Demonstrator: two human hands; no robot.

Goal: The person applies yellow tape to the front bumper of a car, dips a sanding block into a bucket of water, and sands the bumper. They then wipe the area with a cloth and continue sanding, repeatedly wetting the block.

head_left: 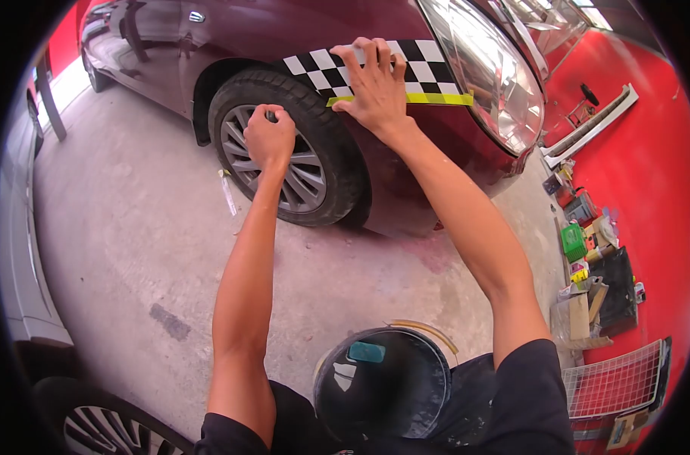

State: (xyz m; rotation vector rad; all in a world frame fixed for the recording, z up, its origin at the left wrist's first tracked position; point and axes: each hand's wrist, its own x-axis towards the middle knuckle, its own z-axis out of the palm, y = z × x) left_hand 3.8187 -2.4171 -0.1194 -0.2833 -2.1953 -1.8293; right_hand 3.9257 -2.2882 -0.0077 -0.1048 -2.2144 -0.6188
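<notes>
checkered sticker [430,72] above tyre [331,148], bucket [396,398] nearby

Two hands [269,136] [375,83], one car [155,45], one decal [428,70], one bucket [394,402]

Bright, even daylight, strongest from the opening at ten o'clock. Glare streaks the headlight [485,72] at one o'clock and the maroon car body [299,26]. Heavy fisheye bending, black vignette around the rim; the left hand [269,136] looks sharp.

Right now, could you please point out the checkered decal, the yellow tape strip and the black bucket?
checkered decal [428,64]: head view, on its rightmost squares.
yellow tape strip [443,98]: head view, on its right half, below the decal.
black bucket [398,402]: head view, on the inner wall.
</notes>
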